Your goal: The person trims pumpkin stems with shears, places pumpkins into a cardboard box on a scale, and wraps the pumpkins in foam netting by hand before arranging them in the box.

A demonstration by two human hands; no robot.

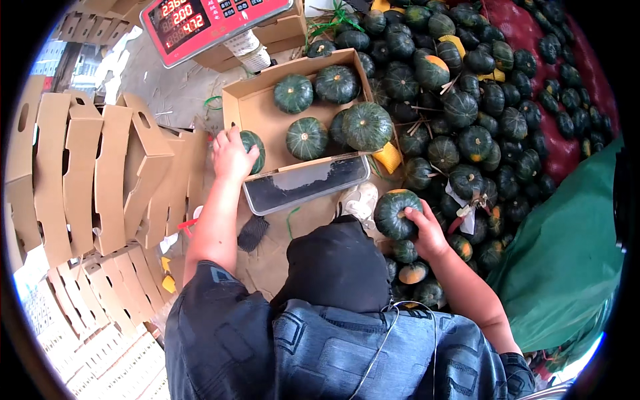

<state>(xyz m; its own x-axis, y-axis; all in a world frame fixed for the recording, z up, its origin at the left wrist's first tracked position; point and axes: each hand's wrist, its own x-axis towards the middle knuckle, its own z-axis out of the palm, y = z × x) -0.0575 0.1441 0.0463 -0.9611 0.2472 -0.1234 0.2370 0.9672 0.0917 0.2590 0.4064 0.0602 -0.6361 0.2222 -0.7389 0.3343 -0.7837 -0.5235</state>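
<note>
My left hand (233,156) rests on a dark green squash (254,151) at the near left corner of an open cardboard box (256,111); whether its fingers grip the squash is hard to tell. Several more green squashes, one of them a larger squash (367,127) at the right, sit in the box. The box stands on a scale with a dark platform (306,186), its red display (200,25) lit at the far side. To the right of my knee, my right hand (425,227) holds a green squash with an orange patch (397,214), thumb beside its stem.
A large heap of squashes (460,107) covers the right side, with red mesh sacks (555,150) behind and a green sheet (560,250) nearer. Folded cardboard boxes (82,175) stand in rows on the left. A dark glove (253,233) and a shoe (358,202) are on the floor.
</note>
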